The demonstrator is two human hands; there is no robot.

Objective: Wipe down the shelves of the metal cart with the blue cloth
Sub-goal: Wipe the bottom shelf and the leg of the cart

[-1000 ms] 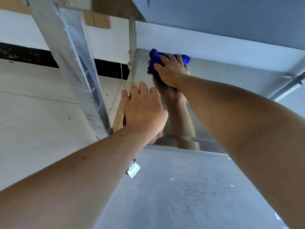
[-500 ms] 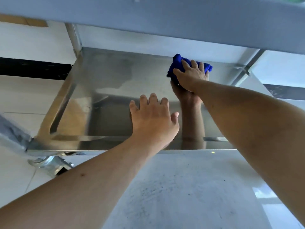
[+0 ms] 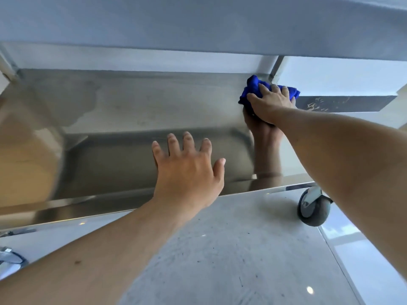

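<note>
The metal cart's lower shelf (image 3: 123, 111) is a shiny steel tray that fills the middle of the view, under the upper shelf (image 3: 198, 23). My right hand (image 3: 272, 104) presses the bunched blue cloth (image 3: 253, 88) flat onto the shelf's far right corner, beside the corner post (image 3: 269, 64). The hand covers most of the cloth, and its reflection shows in the steel below it. My left hand (image 3: 187, 170) is spread with its fingers apart, over the shelf's near edge, holding nothing.
A grey caster wheel (image 3: 313, 208) sits under the cart's near right corner on the pale tiled floor (image 3: 242, 249). Another caster bracket (image 3: 8, 258) shows at the lower left edge. A dark strip of wall (image 3: 343, 103) runs behind the cart at the right.
My right hand has slid the blue cloth along the back of the shelf from the far left corner to the far right corner. My left hand stayed near the front edge, and my view swung right.
</note>
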